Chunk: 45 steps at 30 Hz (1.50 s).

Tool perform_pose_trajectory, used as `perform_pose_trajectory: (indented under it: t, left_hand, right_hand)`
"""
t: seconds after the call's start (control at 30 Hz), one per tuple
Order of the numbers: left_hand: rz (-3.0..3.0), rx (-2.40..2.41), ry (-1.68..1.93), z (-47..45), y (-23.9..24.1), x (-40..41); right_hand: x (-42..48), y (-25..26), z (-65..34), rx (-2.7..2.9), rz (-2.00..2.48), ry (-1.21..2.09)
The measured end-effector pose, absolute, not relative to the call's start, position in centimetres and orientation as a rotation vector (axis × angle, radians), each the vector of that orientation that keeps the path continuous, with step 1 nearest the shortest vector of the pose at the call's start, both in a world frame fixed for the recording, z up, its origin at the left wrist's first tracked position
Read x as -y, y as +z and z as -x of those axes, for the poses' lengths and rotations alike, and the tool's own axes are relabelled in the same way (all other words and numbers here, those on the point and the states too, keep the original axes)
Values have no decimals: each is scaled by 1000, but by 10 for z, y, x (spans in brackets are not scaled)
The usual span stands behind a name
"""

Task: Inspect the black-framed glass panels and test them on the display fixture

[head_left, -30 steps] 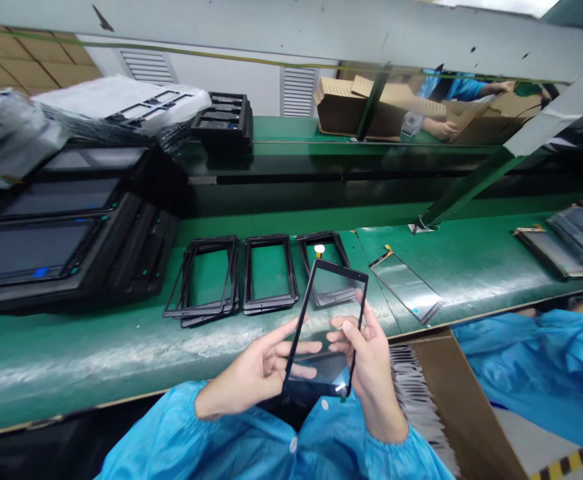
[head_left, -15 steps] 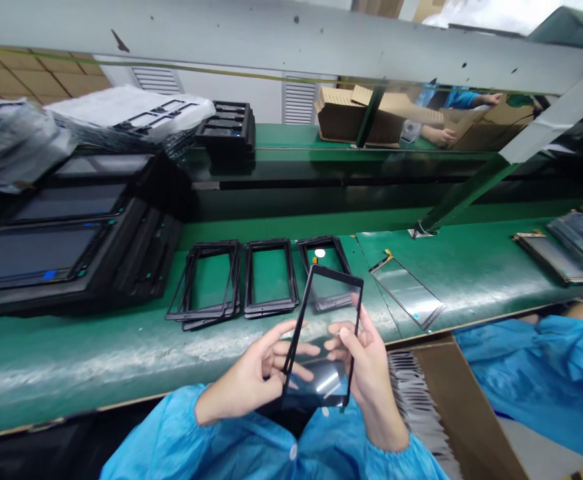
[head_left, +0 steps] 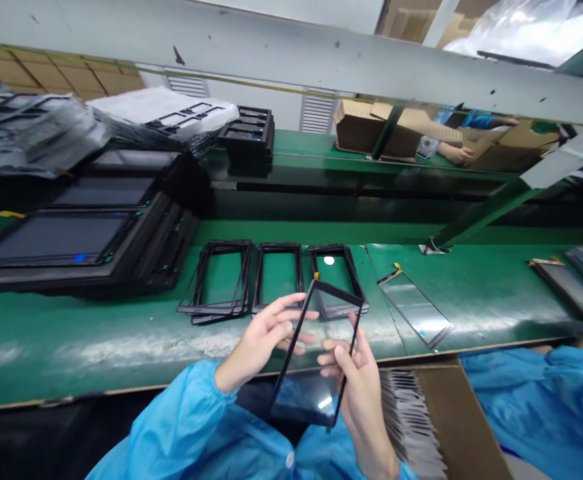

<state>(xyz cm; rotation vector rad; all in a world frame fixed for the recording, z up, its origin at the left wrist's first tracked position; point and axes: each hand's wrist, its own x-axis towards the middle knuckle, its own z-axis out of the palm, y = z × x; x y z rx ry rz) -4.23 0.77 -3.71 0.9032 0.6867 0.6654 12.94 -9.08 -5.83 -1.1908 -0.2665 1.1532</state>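
Note:
A clear glass touch panel with a black border [head_left: 316,373] is tilted in front of me above the bench's front edge. My right hand [head_left: 359,377] grips its right side, thumb on the front and fingers behind, visible through the glass. At the left edge, my left hand [head_left: 264,337] has its fingers spread, some reaching behind the panel; whether they touch it I cannot tell. Beyond lie stacked black frames: a left stack [head_left: 198,283], a middle stack [head_left: 257,280] and a right stack [head_left: 355,280], partly hidden by the panel.
Another glass panel [head_left: 414,303] lies flat to the right. Black trays with screens [head_left: 136,250] are piled at the left. A green post [head_left: 476,213] rises from the bench. An open carton [head_left: 464,413] stands below the edge, beside a co-worker's blue sleeve [head_left: 546,400].
My left hand has shifted up along the panel's left edge and its fingers have spread. The panel's lower end has swung slightly left and down, still in my right hand. The camera view has turned left.

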Motion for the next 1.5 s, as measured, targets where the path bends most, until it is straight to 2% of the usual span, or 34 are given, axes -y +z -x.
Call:
perform_pose_trajectory:
  t: [0.23, 0.6, 0.83, 0.97, 1.17, 1.5]
  left_hand:
    - [-922, -840, 783, 63, -47, 14]
    - [-968, -899, 831, 72, -6, 18]
    - [-1067, -945, 835, 71, 0, 30]
    - [-1280, -1003, 842, 76, 4, 27]
    - [-2066, -929, 835, 66, 30, 14]
    - [-2011, -792, 864, 68, 22, 12]
  right_hand:
    - [88, -56, -126, 103, 1119, 1076]
    - [124, -84, -123, 237, 1202, 1069]
    - [137, -85, -122, 266, 1180, 1008]
    - [139, -91, -115, 334, 1200, 959]
    - [139, -88, -94, 336, 1159, 995]
    - [142, -73, -85, 394, 1133, 1063]
